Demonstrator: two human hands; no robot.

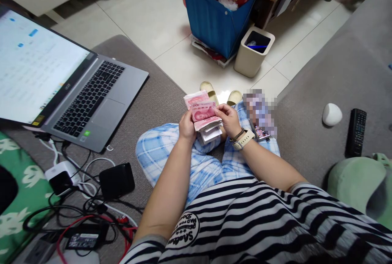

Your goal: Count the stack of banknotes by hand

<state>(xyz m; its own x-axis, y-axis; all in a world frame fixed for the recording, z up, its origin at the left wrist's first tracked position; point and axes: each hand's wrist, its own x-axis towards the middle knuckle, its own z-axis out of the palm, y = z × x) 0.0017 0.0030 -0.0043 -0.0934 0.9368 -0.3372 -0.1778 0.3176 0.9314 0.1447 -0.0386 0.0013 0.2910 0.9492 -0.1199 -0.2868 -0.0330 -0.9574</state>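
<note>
A stack of red 100 banknotes (pixel 203 111) is held over my lap between both hands. My left hand (pixel 186 127) is closed round the left side of the stack, with some notes fanned out toward the far left. At the right edge, my right hand (pixel 229 117) pinches the upper note between thumb and fingers. White paper slips (pixel 211 134) show under the notes on the near side. A watch (pixel 244 139) with a pale strap is on my right wrist. On my right knee lies a phone (pixel 261 130), partly blurred out.
An open laptop (pixel 101 104) stands on the grey sofa to the left, with tangled cables (pixel 92 211) and a black box (pixel 116 181) nearer me. A remote (pixel 356 132) and a white rounded device (pixel 332 115) lie right. A blue bin (pixel 214 23) and small wastebasket (pixel 253 53) stand ahead.
</note>
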